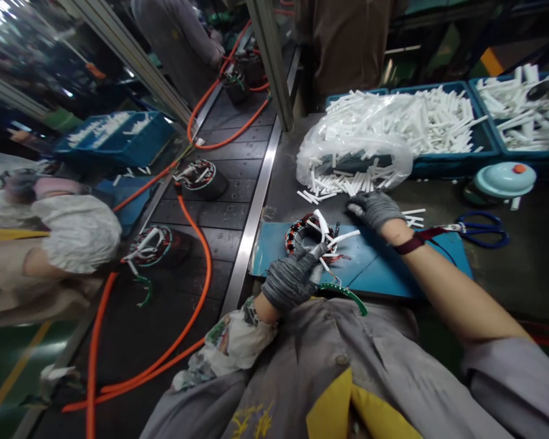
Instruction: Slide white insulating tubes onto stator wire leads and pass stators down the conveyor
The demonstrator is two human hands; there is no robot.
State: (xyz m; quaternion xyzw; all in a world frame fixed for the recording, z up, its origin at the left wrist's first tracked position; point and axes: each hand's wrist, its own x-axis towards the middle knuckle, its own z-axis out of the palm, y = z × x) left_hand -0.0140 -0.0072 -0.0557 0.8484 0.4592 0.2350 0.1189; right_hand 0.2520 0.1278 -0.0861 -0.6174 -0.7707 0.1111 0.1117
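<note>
A round motor stator [307, 234] with red and black windings lies on a blue mat [379, 262] in front of me, white strips sticking out of it. My left hand [291, 277], in a grey knit glove, is closed on a white strip at the stator's near side. My right hand [374, 209], also gloved, rests fingers-down on loose white strips [329, 185] just past the stator; whether it grips any is hidden. A green curved piece [348, 294] lies at the mat's near edge.
A plastic bag [352, 152] and blue bins [443, 131] hold many white strips. Blue scissors [478, 227] and a pale blue lidded dish [504, 180] lie right. A conveyor [210, 201] with stators and orange hoses runs left; other people work beside it.
</note>
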